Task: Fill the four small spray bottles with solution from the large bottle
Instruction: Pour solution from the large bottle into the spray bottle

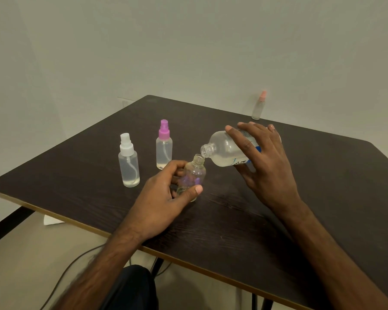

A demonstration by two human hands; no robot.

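Dark wood-grain table (278, 231) carries everything in front of you. Your left hand (164, 198) curls its fingers and thumb around a small uncapped bottle (194, 173) of clear plastic, leaning slightly; whether its base rests on the table, you cannot tell from here. Your right hand (267, 162) grips the large bottle (224, 148) with fingers over the top and thumb beneath. You hold it tipped nearly on its side, its open neck just above the small bottle's mouth. Clear liquid lies pooled along its lower side.

Left of your hands, two small spray bottles stand upright and apart: the white-capped bottle (128, 162) nearer you, the purple-capped bottle (164, 148) just behind and to its right. A peach-capped bottle (258, 107) stands upright at the table's far edge, well apart from the rest.
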